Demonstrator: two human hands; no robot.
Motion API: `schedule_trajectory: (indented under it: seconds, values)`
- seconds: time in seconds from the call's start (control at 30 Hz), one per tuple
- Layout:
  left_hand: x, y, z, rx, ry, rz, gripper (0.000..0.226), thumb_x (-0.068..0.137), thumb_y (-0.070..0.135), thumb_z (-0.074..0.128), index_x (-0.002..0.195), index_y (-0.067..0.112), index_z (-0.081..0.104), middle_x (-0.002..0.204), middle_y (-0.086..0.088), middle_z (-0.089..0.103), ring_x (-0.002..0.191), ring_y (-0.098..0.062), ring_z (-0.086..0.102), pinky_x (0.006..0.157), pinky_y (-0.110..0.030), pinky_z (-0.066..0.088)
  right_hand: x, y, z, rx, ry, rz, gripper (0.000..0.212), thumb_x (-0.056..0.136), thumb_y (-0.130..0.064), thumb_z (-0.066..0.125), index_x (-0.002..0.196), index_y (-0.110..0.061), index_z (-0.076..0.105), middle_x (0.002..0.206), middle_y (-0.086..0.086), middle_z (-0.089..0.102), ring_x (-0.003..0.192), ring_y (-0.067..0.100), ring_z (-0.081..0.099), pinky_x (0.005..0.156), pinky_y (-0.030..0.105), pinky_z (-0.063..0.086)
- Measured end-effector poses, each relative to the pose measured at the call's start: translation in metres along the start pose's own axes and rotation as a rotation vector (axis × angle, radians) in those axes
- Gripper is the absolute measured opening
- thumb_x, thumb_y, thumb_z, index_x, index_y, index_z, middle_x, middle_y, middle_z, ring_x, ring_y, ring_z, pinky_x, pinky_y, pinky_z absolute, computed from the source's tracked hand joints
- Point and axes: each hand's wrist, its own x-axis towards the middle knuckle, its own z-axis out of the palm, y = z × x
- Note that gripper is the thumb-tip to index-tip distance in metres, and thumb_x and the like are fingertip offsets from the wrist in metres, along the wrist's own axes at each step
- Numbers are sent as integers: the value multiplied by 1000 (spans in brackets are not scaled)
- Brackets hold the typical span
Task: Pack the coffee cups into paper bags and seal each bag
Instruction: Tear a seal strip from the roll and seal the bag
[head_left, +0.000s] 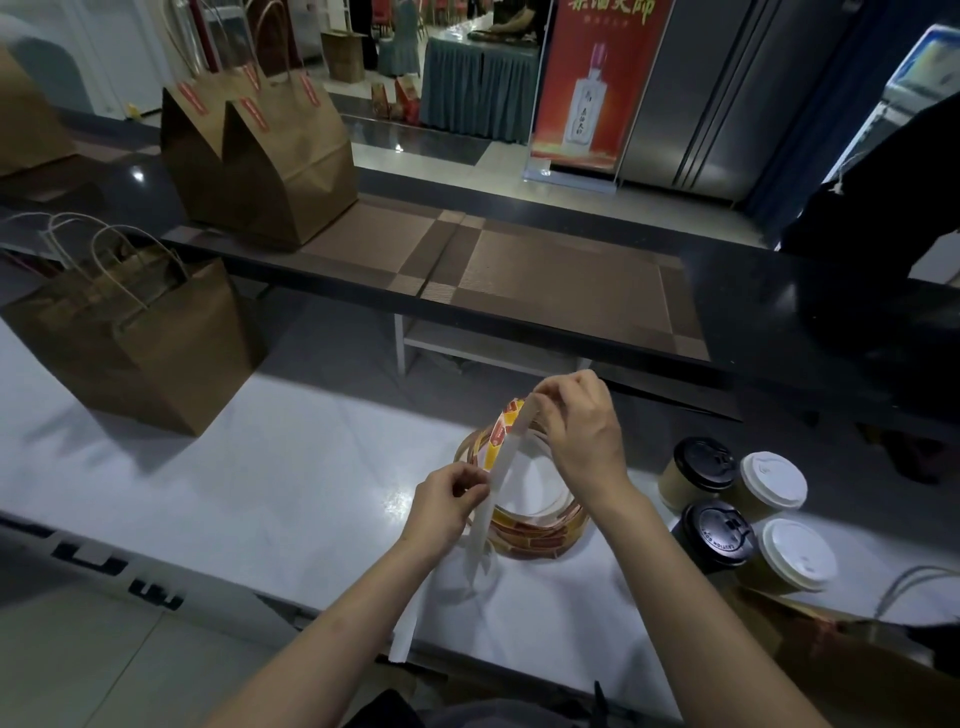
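A: Four coffee cups (704, 467) stand on the worktop (260, 493), right side: two black lids, two white.

B: Two sealed bags (270, 171) on the back ledge (753, 291), one open bag (140, 343) at left.

A: Both hands pinch one sticker strip (501, 454) above its roll (540, 532): left hand (447, 501) low, right hand (584, 436) at the top, fingers clamped tight.

Dim, bluish picture; overhead light glares off the white counter (291, 467), soft shadows, wide-angle bending at soft-focus edges
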Motion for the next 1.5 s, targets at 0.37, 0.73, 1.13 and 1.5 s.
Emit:
schedule_trajectory:
  seconds: [0.37, 0.73, 1.13, 1.5]
  values:
    - [2, 6, -4, -54, 23, 19, 16, 95, 5, 70, 91, 19, 76, 87, 3, 76, 79, -10, 70, 57, -12, 50, 17, -12, -18, 28, 98, -36, 7, 101, -15, 63, 100, -18, 69, 96, -6, 60, 93, 14, 52, 79, 37, 51]
    - [6, 5, -5, 8, 2, 11, 13, 96, 6, 70, 96, 17, 76, 92, 4, 76, 86, -12, 70, 56, -10, 49, 22, -14, -34, 131, 182, 39, 7, 104, -16, 62, 103, -19, 68, 97, -9, 61, 95, 15, 58, 80, 39, 54]
    - [7, 3, -12, 50, 111, -26, 11, 92, 14, 78, 88, 22, 72, 88, 11, 74, 85, -4, 68, 70, -12, 46, -10, -13, -29, 272, 18, 224, 10, 100, -15, 67, 97, -23, 72, 91, -7, 69, 83, 6, 64, 69, 13, 50]
    - [-5, 2, -17, 48, 172, -61, 11, 91, 19, 79, 86, 17, 70, 83, 4, 72, 82, -13, 67, 68, -17, 48, -39, -14, -33, 243, 9, 255, 15, 92, -5, 67, 88, -19, 71, 87, -6, 67, 84, 8, 63, 70, 20, 53]
